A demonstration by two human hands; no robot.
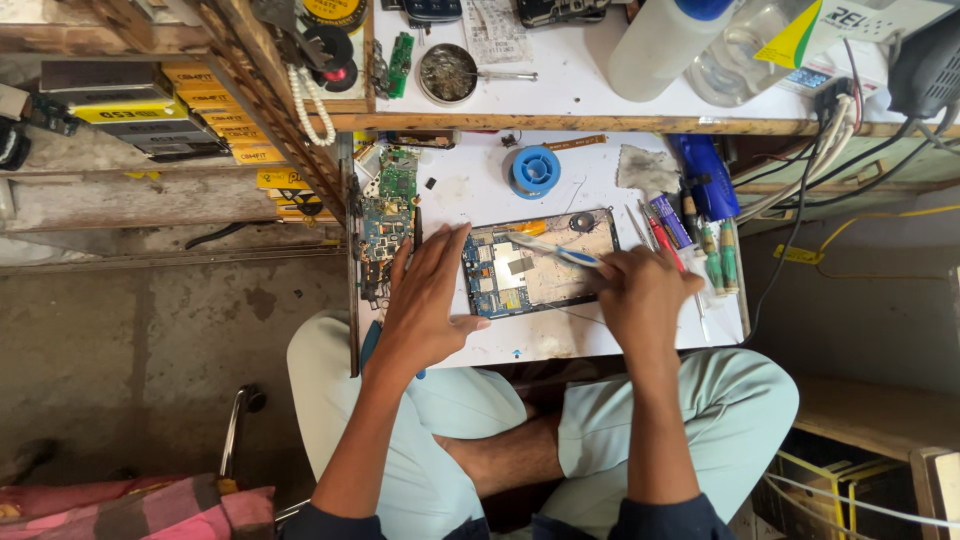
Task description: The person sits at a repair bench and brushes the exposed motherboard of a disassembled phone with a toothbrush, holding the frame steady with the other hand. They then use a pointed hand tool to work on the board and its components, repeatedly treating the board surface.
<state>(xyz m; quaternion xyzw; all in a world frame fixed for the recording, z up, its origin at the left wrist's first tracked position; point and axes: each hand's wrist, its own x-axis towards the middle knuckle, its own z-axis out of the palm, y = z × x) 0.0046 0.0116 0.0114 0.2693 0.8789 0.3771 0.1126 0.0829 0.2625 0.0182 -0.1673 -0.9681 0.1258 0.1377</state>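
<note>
While the opened tablet (540,262) lies flat on the white worktable (470,190), its left edge is braced by the left hand (425,300), fingers spread and pressed flat, nothing grasped. A blue-handled tool (555,250) is gripped in the closed right hand (645,295), its tip laid over the exposed circuit board (497,277). Screwdrivers (715,255) are positioned just beside the right hand.

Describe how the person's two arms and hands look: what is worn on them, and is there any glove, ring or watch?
Both arms are bare from the hands up to past the elbows. Dark navy sleeves cover only the upper arms, at the bottom edge of the picture. The left hand and the right hand wear no gloves. No watch, bracelet or ring is visible on either wrist or hand. The fingers are bare too.
</note>
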